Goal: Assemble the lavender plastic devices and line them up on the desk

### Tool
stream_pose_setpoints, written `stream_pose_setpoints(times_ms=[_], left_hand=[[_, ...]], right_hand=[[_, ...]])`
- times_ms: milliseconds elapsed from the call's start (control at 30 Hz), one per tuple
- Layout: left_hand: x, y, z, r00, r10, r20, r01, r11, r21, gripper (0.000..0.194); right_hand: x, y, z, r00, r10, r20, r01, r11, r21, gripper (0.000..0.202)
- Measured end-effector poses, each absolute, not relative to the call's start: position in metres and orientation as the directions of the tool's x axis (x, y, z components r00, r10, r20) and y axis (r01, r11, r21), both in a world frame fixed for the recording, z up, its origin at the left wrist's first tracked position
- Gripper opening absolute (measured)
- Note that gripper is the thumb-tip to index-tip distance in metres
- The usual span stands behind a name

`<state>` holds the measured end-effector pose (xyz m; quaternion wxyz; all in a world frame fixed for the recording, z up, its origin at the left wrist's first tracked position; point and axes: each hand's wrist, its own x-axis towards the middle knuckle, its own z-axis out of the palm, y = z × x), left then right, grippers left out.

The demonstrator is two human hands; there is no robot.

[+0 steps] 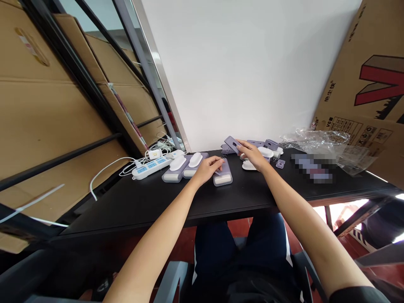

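Note:
My right hand (253, 155) grips a flat purple plastic panel (231, 143) with a dark mark in its middle, raised and tilted above the back of the table. Lower and to the left, my left hand (208, 169) has its fingers closed over a purple case with a white roller-like front (223, 179). What those fingers pinch, if anything, is too small to make out. Two similar purple cases lie left of that hand, each topped by a white oval piece (195, 159). A white bristled brush piece (249, 166) sits below my right hand.
Purple and white parts (270, 145) cluster at the back right, near a small purple cut-out piece (280, 163). Crumpled clear plastic (328, 145) lies by a large carton (362, 105). A white power strip (151, 167) with tangled cables occupies the left of the black table (142, 202).

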<state>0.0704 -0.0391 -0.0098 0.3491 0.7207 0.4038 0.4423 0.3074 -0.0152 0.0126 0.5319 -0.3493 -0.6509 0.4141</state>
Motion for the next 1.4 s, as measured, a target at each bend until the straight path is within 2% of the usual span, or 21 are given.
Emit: stream_pose_setpoints(times_ms=[233, 433, 733, 1000, 1167, 1400], left_hand=[[0.070, -0.038, -0.010, 0.262, 0.900, 0.348, 0.262, -0.414, 0.872, 0.062], [0.071, -0.041, -0.007, 0.267, 0.889, 0.372, 0.224, -0.432, 0.873, 0.058], [0.069, -0.036, -0.011, 0.182, 0.891, 0.417, 0.243, -0.451, 0.859, 0.059], [0.070, -0.041, -0.005, 0.200, 0.906, 0.372, 0.178, -0.407, 0.896, 0.058], [0.071, -0.043, -0.005, 0.215, 0.909, 0.358, 0.197, -0.399, 0.895, 0.056], [0.071, -0.039, -0.007, 0.201, 0.887, 0.415, 0.258, -0.457, 0.851, 0.057]], right_hand=[[0.305, -0.021, 0.016, -0.218, 0.871, 0.440, -0.048, 0.441, -0.896, 0.046], [0.303, -0.025, 0.019, -0.237, 0.854, 0.463, -0.020, 0.472, -0.881, 0.048], [0.304, -0.025, 0.019, -0.240, 0.850, 0.469, -0.004, 0.482, -0.876, 0.048], [0.302, -0.030, 0.021, -0.272, 0.853, 0.446, 0.020, 0.468, -0.884, 0.050], [0.301, -0.033, 0.021, -0.285, 0.852, 0.439, 0.037, 0.468, -0.883, 0.051], [0.298, -0.034, 0.020, -0.318, 0.840, 0.439, 0.081, 0.485, -0.871, 0.050]])
